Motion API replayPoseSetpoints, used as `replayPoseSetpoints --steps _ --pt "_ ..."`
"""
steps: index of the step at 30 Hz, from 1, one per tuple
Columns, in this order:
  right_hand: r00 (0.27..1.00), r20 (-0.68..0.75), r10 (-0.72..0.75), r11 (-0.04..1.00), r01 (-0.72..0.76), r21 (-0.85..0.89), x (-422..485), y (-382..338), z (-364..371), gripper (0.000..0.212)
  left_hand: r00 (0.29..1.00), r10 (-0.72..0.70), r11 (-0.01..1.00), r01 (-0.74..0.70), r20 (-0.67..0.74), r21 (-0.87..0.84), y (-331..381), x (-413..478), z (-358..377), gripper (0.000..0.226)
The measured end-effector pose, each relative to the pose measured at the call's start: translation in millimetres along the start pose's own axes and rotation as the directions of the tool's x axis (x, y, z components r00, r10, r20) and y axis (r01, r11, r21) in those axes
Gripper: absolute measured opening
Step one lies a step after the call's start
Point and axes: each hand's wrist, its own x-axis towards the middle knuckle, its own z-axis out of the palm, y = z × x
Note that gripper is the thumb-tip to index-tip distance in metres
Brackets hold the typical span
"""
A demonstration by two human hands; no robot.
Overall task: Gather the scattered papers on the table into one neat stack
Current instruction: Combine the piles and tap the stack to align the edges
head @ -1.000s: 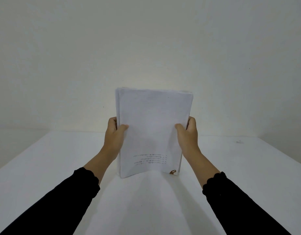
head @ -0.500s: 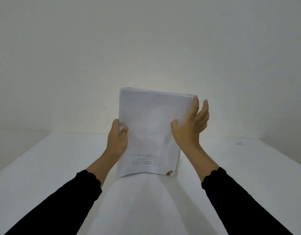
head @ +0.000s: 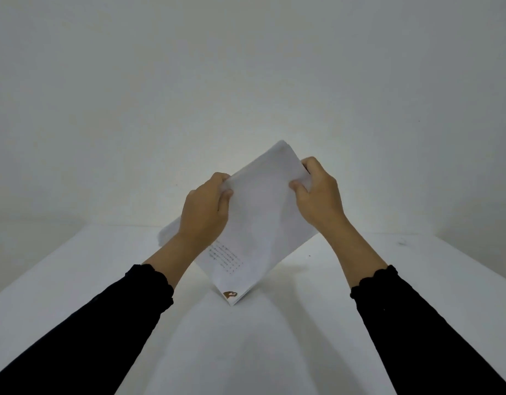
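Observation:
A stack of white papers [head: 263,220] is held upright over the white table [head: 417,280], turned diagonally so one corner with a small brown mark points down and touches or nearly touches the tabletop. Faint printed lines show near that lower corner. My left hand [head: 203,215] grips the upper left edge of the stack, thumb on the front sheet. My right hand [head: 317,195] grips the upper right edge near the top corner. Both forearms wear black sleeves.
The table's far edge meets a plain white wall [head: 246,81]. A small dark smudge [head: 401,242] sits on the tabletop at the far right. No loose papers show on the table.
The stack stood straight on its bottom edge; now it is rotated onto one corner. My right hand, briefly spread open beside the stack, has closed on the upper right edge. Both hands moved higher.

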Motion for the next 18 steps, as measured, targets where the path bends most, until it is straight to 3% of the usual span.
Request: replayPoseSetpoints --steps 3,5,6,8,10,12,13,15,18 --pt "0.992 -0.015 0.122 0.986 -0.12 0.112 -3 11 -2 0.01 1.0 -0.019 0.98 0.023 -0.024 0.2 -12 0 -4 0.032" --pt "0.975 -0.021 0.222 0.952 -0.212 0.221 -4 19 -6 0.009 0.988 -0.094 0.94 0.129 -0.123 0.317 -28 -5 -3 0.054" --pt "0.963 -0.023 0.27 0.927 -0.253 0.277 -4 24 -8 0.009 0.973 -0.141 0.935 0.192 -0.183 0.298 -35 -9 -4 0.071" --pt "0.935 -0.011 0.355 0.865 -0.324 0.382 -6 32 -12 0.011 0.921 -0.302 0.937 0.334 -0.244 0.099 -45 -15 -3 0.101" --pt "0.905 0.025 0.426 0.795 -0.387 0.467 -8 39 -11 0.014 0.846 -0.527 0.825 0.486 -0.081 -0.288 -45 -16 -7 0.113" --pt "0.883 0.048 0.466 0.748 -0.423 0.512 -11 44 -10 0.016 0.766 -0.602 0.591 0.617 0.225 -0.519 -47 -17 -8 0.101" --pt "0.876 0.046 0.48 0.739 -0.432 0.517 -13 46 -8 0.016 0.748 -0.581 0.545 0.649 0.319 -0.531 -48 -18 -8 0.091" --pt "0.861 0.018 0.508 0.736 -0.446 0.509 -15 50 -4 0.014 0.753 -0.563 0.558 0.65 0.339 -0.516 -50 -20 -3 0.068" --pt "0.837 -0.059 0.544 0.758 -0.461 0.461 -22 52 5 0.013 0.755 -0.607 0.559 0.628 0.25 -0.541 -41 -22 5 0.036"
